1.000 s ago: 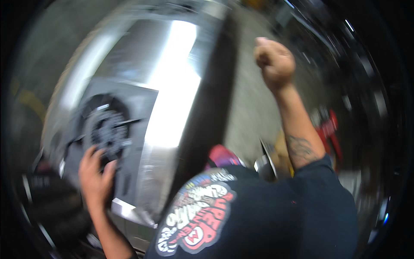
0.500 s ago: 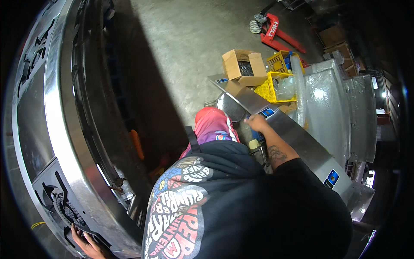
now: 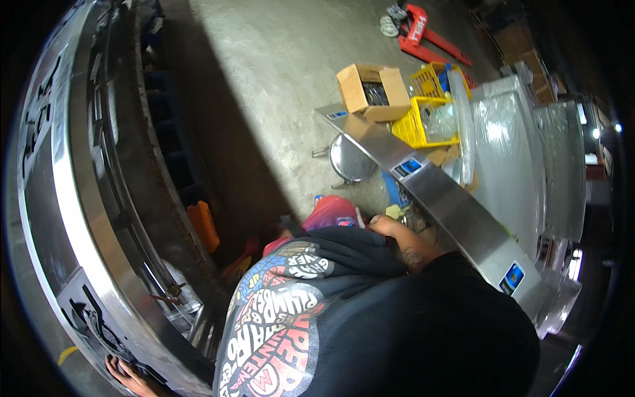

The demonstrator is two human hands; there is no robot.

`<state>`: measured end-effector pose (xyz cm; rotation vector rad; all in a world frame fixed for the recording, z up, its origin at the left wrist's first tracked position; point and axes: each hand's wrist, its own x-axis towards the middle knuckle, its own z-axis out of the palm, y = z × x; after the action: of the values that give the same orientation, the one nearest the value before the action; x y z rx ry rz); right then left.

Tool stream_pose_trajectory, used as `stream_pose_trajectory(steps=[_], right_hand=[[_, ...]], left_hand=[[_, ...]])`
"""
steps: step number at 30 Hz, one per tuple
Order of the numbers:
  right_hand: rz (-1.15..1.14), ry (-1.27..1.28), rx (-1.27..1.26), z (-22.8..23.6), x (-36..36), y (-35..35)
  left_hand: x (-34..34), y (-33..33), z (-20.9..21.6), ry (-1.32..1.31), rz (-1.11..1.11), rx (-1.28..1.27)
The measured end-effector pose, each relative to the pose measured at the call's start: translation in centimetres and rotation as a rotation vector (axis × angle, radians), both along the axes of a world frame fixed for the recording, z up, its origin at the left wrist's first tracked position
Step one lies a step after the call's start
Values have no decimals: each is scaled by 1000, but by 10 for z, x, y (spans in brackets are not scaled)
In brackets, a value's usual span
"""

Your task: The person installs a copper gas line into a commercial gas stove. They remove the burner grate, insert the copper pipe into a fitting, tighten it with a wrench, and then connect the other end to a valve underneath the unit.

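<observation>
At the lower left, my left hand (image 3: 127, 377) rests with fingers apart at a black burner grate (image 3: 99, 324). That grate sits on the top of a long stainless steel stove (image 3: 63, 218). My right hand (image 3: 382, 225) is beside the red and purple shorts (image 3: 331, 213), below my black printed shirt (image 3: 278, 291). Its fingers are curled in; whatever they may hold is hidden. A long steel panel (image 3: 456, 205) with blue stickers lies to the right of this hand. Beyond it stands a round stool (image 3: 352, 159).
An open cardboard box (image 3: 374, 92) and yellow crates (image 3: 417, 122) stand beyond the panel. Plastic-wrapped panels (image 3: 506, 149) are at the right. A red pallet jack (image 3: 430, 36) is parked at the far right. An orange object (image 3: 203, 226) lies beside the stove's dark underside.
My right hand has drawn back from above the steel panel's edge to beside the shorts. The stool now shows more fully. My left hand stays at the grate.
</observation>
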<state>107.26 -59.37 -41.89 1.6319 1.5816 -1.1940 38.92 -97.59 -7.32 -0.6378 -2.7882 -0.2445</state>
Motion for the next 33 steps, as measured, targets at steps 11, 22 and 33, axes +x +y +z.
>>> stream_pose_trajectory(steps=[11, 22, 33], right_hand=[[634, -213, 26, 10, -5, 45], [786, -586, 202, 119, 23, -2], [185, 238, -15, -38, -19, -39]], left_hand=[[-11, -35, -30, -239, -20, 262], [-10, -31, -26, -149, -55, 206], [-7, -32, -26, -217, -43, 336]])
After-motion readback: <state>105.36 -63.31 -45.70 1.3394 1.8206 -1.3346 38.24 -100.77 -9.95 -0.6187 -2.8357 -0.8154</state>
